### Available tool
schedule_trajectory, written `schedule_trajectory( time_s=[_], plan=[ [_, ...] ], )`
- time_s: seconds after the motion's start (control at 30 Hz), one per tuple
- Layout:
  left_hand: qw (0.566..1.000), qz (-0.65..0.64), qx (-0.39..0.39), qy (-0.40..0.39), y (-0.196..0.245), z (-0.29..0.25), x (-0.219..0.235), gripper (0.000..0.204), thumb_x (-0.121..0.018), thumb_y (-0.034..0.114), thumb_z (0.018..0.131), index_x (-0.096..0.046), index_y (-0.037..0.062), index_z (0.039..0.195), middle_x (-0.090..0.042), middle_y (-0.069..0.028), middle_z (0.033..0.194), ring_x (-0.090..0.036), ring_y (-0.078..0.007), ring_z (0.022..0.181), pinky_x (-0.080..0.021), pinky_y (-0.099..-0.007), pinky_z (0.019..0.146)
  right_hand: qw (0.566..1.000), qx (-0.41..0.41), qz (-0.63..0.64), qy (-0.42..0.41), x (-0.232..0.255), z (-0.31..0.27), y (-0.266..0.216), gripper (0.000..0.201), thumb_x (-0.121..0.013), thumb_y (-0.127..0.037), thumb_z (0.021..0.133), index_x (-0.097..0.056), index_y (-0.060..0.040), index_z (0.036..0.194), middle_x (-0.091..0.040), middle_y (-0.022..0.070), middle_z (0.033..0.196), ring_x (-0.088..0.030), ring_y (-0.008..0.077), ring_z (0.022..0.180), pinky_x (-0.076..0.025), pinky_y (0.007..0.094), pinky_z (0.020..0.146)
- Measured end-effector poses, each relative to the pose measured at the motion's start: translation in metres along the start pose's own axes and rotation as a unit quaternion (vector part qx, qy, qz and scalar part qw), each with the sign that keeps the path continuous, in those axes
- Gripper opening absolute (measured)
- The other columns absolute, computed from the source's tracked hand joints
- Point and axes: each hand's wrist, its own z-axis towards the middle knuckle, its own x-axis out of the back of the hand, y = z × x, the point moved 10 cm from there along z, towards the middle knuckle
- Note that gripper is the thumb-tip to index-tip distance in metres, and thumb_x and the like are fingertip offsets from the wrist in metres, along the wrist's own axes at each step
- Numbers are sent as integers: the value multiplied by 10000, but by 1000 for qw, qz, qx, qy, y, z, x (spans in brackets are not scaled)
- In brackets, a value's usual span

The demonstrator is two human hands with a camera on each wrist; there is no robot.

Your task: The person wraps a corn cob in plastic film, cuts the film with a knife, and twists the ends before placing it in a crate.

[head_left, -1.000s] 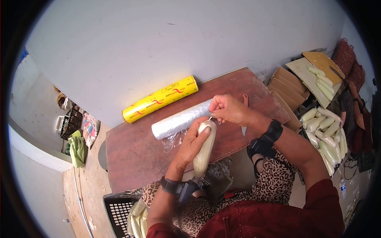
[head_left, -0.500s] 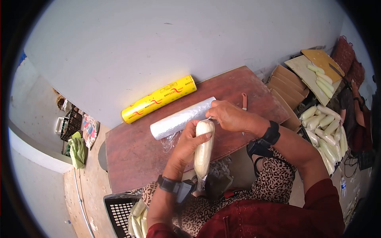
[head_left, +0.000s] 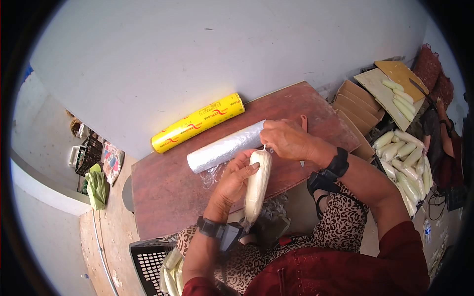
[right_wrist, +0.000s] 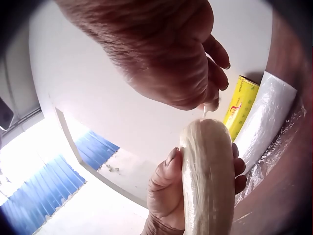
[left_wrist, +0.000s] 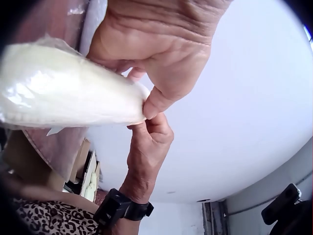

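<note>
A long pale vegetable point(head_left: 257, 190) in clear plastic film stands nearly upright over the table's front edge. My left hand point(head_left: 230, 181) grips it near its top, with the thumb on the front and fingers behind. Above it, my right hand point(head_left: 287, 141) pinches the twisted film end point(right_wrist: 205, 114), which shows in the right wrist view as a thin white strand. In the left wrist view both hands meet at that end of the vegetable point(left_wrist: 73, 90). A roll of clear film point(head_left: 224, 146) lies just behind the hands, its loose edge crumpled on the table.
A yellow printed tube point(head_left: 197, 123) lies at the back of the brown table point(head_left: 163, 197). An orange-handled knife point(head_left: 303, 122) is partly behind my right hand. Wrapped vegetables point(head_left: 405, 158) are piled at the right; a black crate point(head_left: 148, 269) stands below left. Another person's arm point(head_left: 445, 128) shows far right.
The right hand has gone from pulling the film end sideways to holding it above the vegetable. The vegetable has turned and shifted slightly right in the left hand's grip.
</note>
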Motion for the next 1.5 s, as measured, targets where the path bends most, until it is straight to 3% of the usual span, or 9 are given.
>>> schedule_trajectory(
  time_s=[0.07,0.37,0.47,0.63,0.87,0.97,1.17,1.5],
  plan=[
    [999,-34,22,-21,-5,-1,-3,468,-654,106,864,-451,45,1281,-612,-104,1098,-625,-208,974,-516,-320,850,999,19,-9,24,3,-1,-4,80,-580,-104,794,-564,-55,733,-566,109,834,-589,337,773,-463,449,680],
    [985,168,10,32,-2,-5,-9,563,-761,180,789,-454,75,1249,-572,-38,971,-589,-154,856,-500,-291,785,975,146,-96,136,8,-7,-30,74,-573,-120,748,-519,-95,704,-491,31,728,-546,210,685,-405,344,611],
    [989,133,-21,59,3,-6,-1,520,-744,165,801,-461,67,1225,-586,-39,1005,-592,-165,909,-485,-299,834,970,162,-107,150,7,-6,-35,114,-558,-153,750,-488,-108,672,-471,27,716,-541,195,676,-388,338,600],
    [997,75,-2,-12,-1,-6,-10,426,-659,211,867,-479,42,1215,-603,-59,1047,-587,-178,987,-467,-329,894,962,172,-109,182,13,-5,-43,154,-575,-176,731,-460,-109,654,-448,35,698,-522,195,638,-376,330,574],
    [998,58,1,-39,-3,-7,-12,369,-551,291,935,-500,38,1199,-620,-84,983,-630,-194,848,-529,-331,762,962,180,-91,183,15,-6,-46,143,-604,-149,713,-478,-98,668,-443,35,694,-517,203,637,-379,331,586],
    [999,33,29,10,-3,-8,-10,382,-503,330,957,-493,38,1202,-619,-83,969,-636,-194,800,-541,-325,692,958,204,-78,185,13,-6,-53,171,-602,-168,722,-458,-111,648,-435,24,688,-508,183,622,-371,324,582],
    [994,104,-36,26,9,-1,-4,338,-497,299,949,-544,24,1141,-633,-81,924,-645,-193,762,-547,-323,684,953,226,-70,189,15,-9,-61,183,-619,-173,718,-459,-125,642,-428,11,677,-504,165,623,-359,319,589],
    [985,166,-39,38,24,-6,-3,274,-499,236,942,-638,7,1000,-659,-100,911,-660,-190,750,-545,-308,678,954,219,-93,183,24,-4,-63,218,-661,-217,689,-465,-143,630,-431,3,681,-491,160,633,-346,315,601]
  ],
)
